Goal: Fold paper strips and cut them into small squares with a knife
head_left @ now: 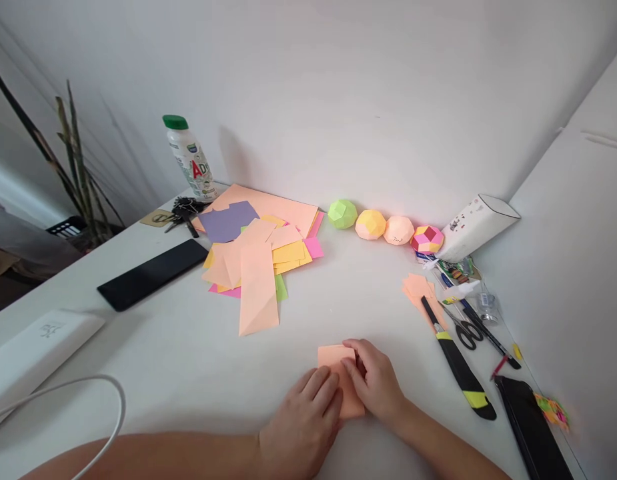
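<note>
A small peach-coloured piece of paper (pixel 337 360), seemingly folded, lies on the white table near its front. My left hand (pixel 308 417) rests over its lower left part, with the fingers curled together and pressed on the sheet. At the right edge, my right hand (pixel 375 380) pinches the paper between thumb and fingers. The lower part of the sheet is partly covered by my left hand. Beyond it lies a loose pile of coloured paper scraps (pixel 258 287), mostly peach, with yellow, pink, green and purple pieces.
Several faceted paper balls, including a green one (pixel 342 214), line the wall. At right lie a utility knife (pixel 465 373), scissors (pixel 469 333), peach strips (pixel 417 288), pens and a black phone (pixel 531 427). At left are a bottle (pixel 191 160), a black slab (pixel 153 273) and a cable (pixel 122 407).
</note>
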Available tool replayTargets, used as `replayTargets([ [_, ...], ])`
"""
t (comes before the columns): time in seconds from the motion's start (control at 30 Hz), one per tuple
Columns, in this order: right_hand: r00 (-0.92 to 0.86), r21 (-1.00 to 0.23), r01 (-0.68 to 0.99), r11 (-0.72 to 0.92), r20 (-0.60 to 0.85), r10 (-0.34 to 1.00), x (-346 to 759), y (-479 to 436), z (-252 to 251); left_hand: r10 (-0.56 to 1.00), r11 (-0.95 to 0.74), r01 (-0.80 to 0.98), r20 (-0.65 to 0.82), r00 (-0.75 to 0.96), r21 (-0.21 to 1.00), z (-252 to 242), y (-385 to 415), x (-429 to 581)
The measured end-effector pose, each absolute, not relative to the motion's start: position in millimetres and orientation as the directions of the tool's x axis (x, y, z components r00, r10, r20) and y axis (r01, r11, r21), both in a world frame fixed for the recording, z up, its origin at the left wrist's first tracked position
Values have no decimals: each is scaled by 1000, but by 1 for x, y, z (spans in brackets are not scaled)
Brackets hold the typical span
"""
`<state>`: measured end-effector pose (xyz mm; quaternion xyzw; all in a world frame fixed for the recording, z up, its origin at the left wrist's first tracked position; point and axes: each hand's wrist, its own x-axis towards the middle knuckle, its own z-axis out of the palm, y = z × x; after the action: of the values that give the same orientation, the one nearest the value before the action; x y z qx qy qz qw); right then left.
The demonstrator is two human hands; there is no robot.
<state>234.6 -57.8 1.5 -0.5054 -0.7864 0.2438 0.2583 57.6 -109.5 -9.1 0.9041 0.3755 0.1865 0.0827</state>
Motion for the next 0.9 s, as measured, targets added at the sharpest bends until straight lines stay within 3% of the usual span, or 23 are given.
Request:
replayTargets([
  [0.37,-402,-646,657,390,138,905,235,-50,2,683,-718,657,418,599,230,-11,-101,57],
  [0.9,-436,-678,641,359,62,898,234,-50,7,700,-710,647,383,603,277,-11,-99,56],
])
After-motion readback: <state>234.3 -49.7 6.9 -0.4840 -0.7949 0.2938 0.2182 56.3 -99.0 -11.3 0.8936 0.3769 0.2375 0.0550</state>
